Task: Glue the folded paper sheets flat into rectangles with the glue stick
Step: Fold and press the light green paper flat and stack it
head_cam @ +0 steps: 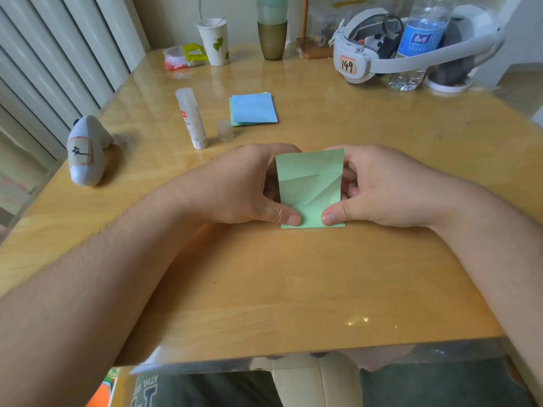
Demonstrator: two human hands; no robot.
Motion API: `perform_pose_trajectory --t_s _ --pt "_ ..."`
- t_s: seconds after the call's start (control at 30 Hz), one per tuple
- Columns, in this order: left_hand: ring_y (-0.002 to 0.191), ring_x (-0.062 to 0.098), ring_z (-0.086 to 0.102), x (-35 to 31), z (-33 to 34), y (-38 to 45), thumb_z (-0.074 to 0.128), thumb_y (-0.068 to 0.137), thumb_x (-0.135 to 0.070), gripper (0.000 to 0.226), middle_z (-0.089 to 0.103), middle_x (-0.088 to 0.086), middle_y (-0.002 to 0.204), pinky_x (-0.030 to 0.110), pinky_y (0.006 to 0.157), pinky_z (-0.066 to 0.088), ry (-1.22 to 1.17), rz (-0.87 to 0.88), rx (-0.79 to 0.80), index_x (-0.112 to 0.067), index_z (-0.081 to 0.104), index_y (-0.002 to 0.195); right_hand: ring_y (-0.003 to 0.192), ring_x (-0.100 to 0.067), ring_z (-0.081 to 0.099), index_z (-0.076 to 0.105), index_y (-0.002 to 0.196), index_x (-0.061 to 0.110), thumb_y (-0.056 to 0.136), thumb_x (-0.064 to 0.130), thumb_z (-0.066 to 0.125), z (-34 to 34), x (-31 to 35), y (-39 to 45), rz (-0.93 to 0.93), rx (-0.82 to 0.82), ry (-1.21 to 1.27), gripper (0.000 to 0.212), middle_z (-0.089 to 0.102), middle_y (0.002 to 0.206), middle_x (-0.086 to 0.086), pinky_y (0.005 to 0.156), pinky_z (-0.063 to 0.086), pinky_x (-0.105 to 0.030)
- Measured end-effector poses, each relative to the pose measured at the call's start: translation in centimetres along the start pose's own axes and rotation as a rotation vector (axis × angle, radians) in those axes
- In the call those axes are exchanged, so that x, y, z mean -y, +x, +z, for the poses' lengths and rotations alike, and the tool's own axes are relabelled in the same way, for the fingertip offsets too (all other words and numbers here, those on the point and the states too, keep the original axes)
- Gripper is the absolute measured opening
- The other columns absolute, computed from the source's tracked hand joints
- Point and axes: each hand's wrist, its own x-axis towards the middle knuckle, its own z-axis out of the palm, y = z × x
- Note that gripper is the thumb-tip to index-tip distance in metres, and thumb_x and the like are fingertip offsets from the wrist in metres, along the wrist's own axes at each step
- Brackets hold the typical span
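Note:
A green folded paper sheet (311, 186) with creases is held just above the wooden table (293, 289) in the middle. My left hand (249, 186) pinches its left side, thumb on the bottom edge and fingers curled behind. My right hand (373, 189) pinches the right side the same way. An uncapped glue stick (191, 118) lies on the table behind my left hand, with its clear cap (225, 130) standing beside it. A blue folded sheet (254, 107) lies on a green one further back.
A white shark-shaped object (85, 151) lies at the left. At the back stand a paper cup (214, 41), a tall vase (272, 27), a white headset (382, 51) around a water bottle (423, 39), and a snack packet (185, 57).

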Motion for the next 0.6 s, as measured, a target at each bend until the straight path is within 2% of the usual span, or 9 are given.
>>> perform_pose_trajectory --t_s 0.03,0.07,0.13,0.17,0.23,0.3,0.37,0.43,0.6 --pt "0.063 0.002 0.055 0.0 0.0 0.0 0.097 0.071 -0.029 0.049 0.06 -0.026 0.067 0.012 0.057 0.04 -0.006 0.0 0.004 -0.037 0.059 0.101 0.064 0.005 0.059 0.062 0.115 0.038 0.073 0.004 0.092 0.0 0.1 0.0 0.007 0.006 0.017 0.062 0.069 0.073 0.023 0.064 0.049 -0.013" --pt "0.063 0.002 0.055 0.0 0.0 0.0 0.097 0.071 -0.029 0.049 0.06 -0.026 0.067 0.012 0.057 0.04 -0.009 0.001 0.007 -0.038 0.058 0.1 0.074 0.003 0.067 0.062 0.117 0.037 0.073 0.001 0.091 0.1 0.0 0.0 0.016 0.01 0.036 0.064 0.074 0.083 0.023 0.072 0.054 -0.017" --pt "0.064 0.003 0.055 0.1 0.0 0.0 0.097 0.071 -0.03 0.049 0.06 -0.025 0.069 0.013 0.057 0.04 -0.01 0.001 0.008 -0.038 0.058 0.1 0.094 -0.01 0.075 0.062 0.121 0.037 0.072 0.001 0.092 0.2 0.0 0.0 0.025 -0.003 0.045 0.068 0.078 0.1 0.012 0.089 0.06 -0.037" --pt "0.064 0.003 0.055 0.2 0.0 0.0 0.097 0.071 -0.03 0.049 0.06 -0.024 0.069 0.013 0.057 0.04 -0.01 0.002 0.009 -0.037 0.059 0.101 0.094 -0.013 0.075 0.063 0.122 0.037 0.072 0.002 0.092 0.3 0.0 0.1 0.024 -0.01 0.04 0.067 0.078 0.1 0.01 0.089 0.06 -0.04" --pt "0.065 0.003 0.055 0.3 0.0 0.1 0.097 0.071 -0.03 0.05 0.06 -0.023 0.071 0.015 0.058 0.041 -0.009 0.005 0.009 -0.036 0.06 0.104 0.08 -0.008 0.07 0.063 0.119 0.039 0.072 0.006 0.093 0.2 0.0 0.1 0.015 -0.018 0.001 0.065 0.076 0.091 0.009 0.077 0.059 -0.037" --pt "0.066 0.004 0.055 0.4 0.1 0.1 0.097 0.071 -0.031 0.05 0.06 -0.022 0.072 0.018 0.06 0.043 -0.011 0.004 0.01 -0.036 0.059 0.103 0.074 -0.009 0.066 0.063 0.117 0.042 0.072 0.009 0.093 0.2 0.2 0.1 0.008 -0.007 -0.001 0.063 0.076 0.089 0.007 0.072 0.057 -0.033" --pt "0.066 0.005 0.055 0.5 0.1 0.1 0.096 0.071 -0.033 0.048 0.06 -0.02 0.074 0.021 0.062 0.044 -0.012 0.004 0.013 -0.036 0.059 0.101 0.065 0.001 0.062 0.062 0.114 0.04 0.074 0.005 0.092 0.1 0.5 -0.1 -0.003 0.011 0.016 0.061 0.073 0.08 0.019 0.064 0.049 -0.015" --pt "0.066 0.003 0.054 0.5 0.1 0.1 0.095 0.072 -0.035 0.046 0.06 -0.023 0.074 0.02 0.063 0.044 -0.01 0.004 0.015 -0.039 0.058 0.099 0.062 0.006 0.061 0.06 0.11 0.038 0.075 0.0 0.089 0.0 0.6 -0.2 -0.008 0.022 0.013 0.059 0.066 0.068 0.031 0.06 0.043 -0.006" --pt "0.071 -0.009 0.058 -0.3 0.4 0.2 0.094 0.072 -0.036 0.047 0.06 -0.039 0.075 0.007 0.061 0.039 0.042 0.016 -0.04 -0.044 0.054 0.095 0.057 0.007 0.055 0.059 0.102 0.04 0.075 0.003 0.09 0.0 1.0 -0.4 -0.011 0.007 -0.035 0.055 0.06 0.06 0.033 0.057 0.041 -0.005"
